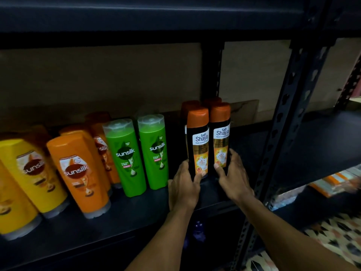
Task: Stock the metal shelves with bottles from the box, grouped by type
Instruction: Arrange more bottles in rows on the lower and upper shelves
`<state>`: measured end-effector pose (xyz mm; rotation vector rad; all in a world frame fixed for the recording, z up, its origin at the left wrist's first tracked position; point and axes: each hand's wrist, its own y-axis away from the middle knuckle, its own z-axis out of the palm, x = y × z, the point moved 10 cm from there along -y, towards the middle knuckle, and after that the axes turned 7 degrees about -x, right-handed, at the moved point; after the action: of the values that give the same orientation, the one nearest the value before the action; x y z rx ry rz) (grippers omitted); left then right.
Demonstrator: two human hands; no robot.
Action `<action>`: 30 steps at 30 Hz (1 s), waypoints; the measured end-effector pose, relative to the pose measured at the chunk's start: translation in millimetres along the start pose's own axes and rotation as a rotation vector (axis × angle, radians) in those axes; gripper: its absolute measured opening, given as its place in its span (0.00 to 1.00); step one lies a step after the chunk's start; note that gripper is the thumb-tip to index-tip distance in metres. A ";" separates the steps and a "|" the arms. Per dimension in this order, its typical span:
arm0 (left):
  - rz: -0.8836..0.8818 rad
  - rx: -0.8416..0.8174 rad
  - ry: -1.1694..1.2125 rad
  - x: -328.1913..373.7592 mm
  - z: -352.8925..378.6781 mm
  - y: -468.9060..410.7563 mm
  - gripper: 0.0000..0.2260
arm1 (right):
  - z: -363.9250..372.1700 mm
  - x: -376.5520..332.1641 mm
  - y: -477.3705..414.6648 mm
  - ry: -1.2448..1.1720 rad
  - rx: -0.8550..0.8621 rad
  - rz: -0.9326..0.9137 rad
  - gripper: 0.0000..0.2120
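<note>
Two black Safi Shayla bottles with orange caps stand upright side by side on the dark metal shelf point(121, 216). My left hand point(183, 184) grips the base of the left Shayla bottle point(198, 137). My right hand point(233, 177) grips the base of the right Shayla bottle point(220, 133). Two more orange-capped bottles point(190, 106) stand right behind them. To the left stand two green Sunsilk bottles point(140, 153), then orange Sunsilk bottles point(78, 173) and yellow Sunsilk bottles point(29, 173).
A perforated black upright post point(281, 133) rises just right of my right hand. Another dark shelf point(322, 143) extends beyond it. The shelf above point(136, 16) overhangs the bottles. Orange and white packages point(336, 180) lie lower right above a patterned floor.
</note>
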<state>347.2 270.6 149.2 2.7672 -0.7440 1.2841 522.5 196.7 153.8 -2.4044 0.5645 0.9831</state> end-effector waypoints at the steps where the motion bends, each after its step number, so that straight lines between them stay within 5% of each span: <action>1: -0.002 -0.003 -0.014 0.1 0.2 -0.2 0.23 | -0.2 -0.1 -0.2 -0.001 0.000 0.001 0.34; 30: -0.025 -0.032 -0.066 3.6 0.6 2.6 0.24 | 5.0 7.6 0.6 0.073 -0.028 0.131 0.30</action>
<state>348.6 266.7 150.9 2.7960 -0.7243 1.1714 524.5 197.7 145.0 -2.4622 0.7468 0.9658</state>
